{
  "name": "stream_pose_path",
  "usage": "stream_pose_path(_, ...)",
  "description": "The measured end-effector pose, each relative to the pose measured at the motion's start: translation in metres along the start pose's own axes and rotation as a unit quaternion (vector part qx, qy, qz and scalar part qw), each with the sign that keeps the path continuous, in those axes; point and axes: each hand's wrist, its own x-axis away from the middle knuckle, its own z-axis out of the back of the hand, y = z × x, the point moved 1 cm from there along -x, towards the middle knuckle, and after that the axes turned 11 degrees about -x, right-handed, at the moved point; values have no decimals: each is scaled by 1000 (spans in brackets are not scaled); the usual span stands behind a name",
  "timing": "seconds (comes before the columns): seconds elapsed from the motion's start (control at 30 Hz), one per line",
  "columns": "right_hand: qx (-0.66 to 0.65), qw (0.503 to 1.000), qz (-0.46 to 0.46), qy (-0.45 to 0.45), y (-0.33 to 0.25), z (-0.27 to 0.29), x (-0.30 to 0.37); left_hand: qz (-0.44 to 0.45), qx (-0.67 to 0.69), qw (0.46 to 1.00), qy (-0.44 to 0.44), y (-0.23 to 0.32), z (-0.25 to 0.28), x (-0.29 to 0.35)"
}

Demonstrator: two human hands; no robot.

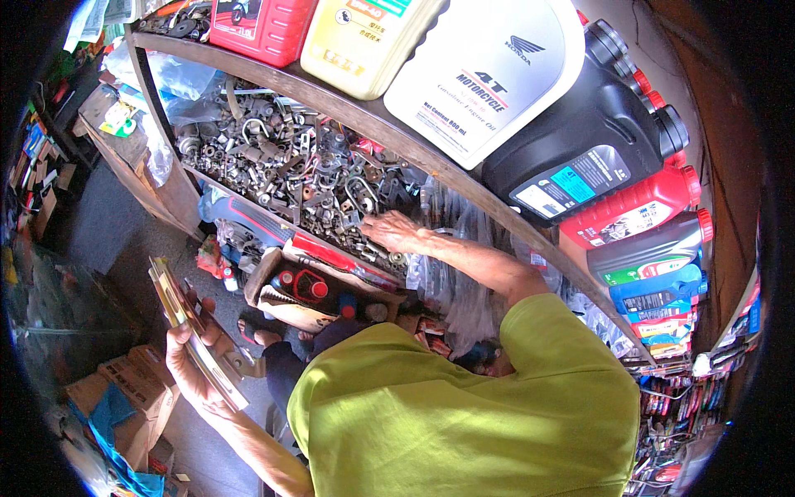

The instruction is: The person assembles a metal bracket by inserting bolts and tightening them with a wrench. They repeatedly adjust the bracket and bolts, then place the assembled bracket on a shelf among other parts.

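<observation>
My left hand (184, 369) is closed around a long, narrow metal bracket (195, 330), which stands tilted out over the floor. The bracket looks gold and silver, with a bent tab on its side. Stretched out to the shelf, my right hand (396, 233) has its fingers bent down at the near right part of a heap of loose metal hardware (290, 157). Bolts, nuts, clamps and U-shaped pieces lie mixed in that heap. Whatever is between my right fingertips is too small to make out.
Above the heap runs a shelf board (530, 228) with oil bottles, among them a large white bottle (489, 79) and a black jug (580, 132). Below stands a cardboard box (290, 311) with dark red-topped bottles. Cardboard cartons (128, 385) lie at the lower left. Plastic bags (451, 282) hang right of my hand.
</observation>
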Motion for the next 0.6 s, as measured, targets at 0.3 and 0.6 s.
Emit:
stream_pose_path(0.3, -10, 999, 22, 24, -1, -12, 6, 15, 8, 1000, -17, 0, 6, -3)
stream_pose_path(0.6, -37, 998, 50, 19, 13, -31, 12, 22, 2, 1000, -14, 0, 6, -3)
